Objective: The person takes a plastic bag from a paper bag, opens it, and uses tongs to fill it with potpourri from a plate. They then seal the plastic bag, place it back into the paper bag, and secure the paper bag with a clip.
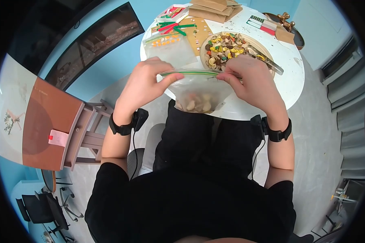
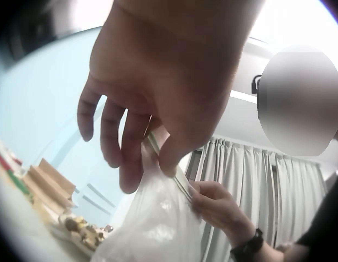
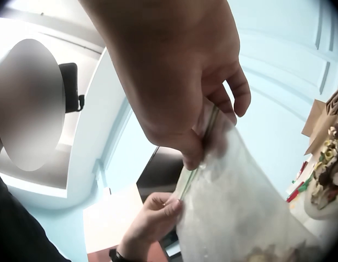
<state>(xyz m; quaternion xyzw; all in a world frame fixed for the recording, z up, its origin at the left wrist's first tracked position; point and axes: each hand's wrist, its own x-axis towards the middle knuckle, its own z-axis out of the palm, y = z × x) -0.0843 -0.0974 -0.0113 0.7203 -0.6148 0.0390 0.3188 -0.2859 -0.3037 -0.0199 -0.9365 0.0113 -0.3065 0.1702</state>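
A clear zip bag [image 1: 200,91] with a green seal strip hangs between both hands at the table's near edge. Pale dried pieces lie in its bottom. My left hand [image 1: 144,83] pinches one end of the seal between thumb and fingers. At the other end, my right hand [image 1: 251,81] pinches the strip the same way. In the left wrist view the left hand [image 2: 158,93] has its thumb against the strip, its outer fingers hanging apart. The right wrist view shows the right hand [image 3: 185,82] gripping the bag's top corner.
Beyond the bag, a round tray [image 1: 205,50] holds a colourful dried mix, with metal tongs [image 1: 273,67] across its right side. Another zip bag [image 1: 170,50] with orange pieces lies at left. Green and red clips [image 1: 176,27] and brown paper bags [image 1: 213,10] are at the back of the white table [image 1: 292,77].
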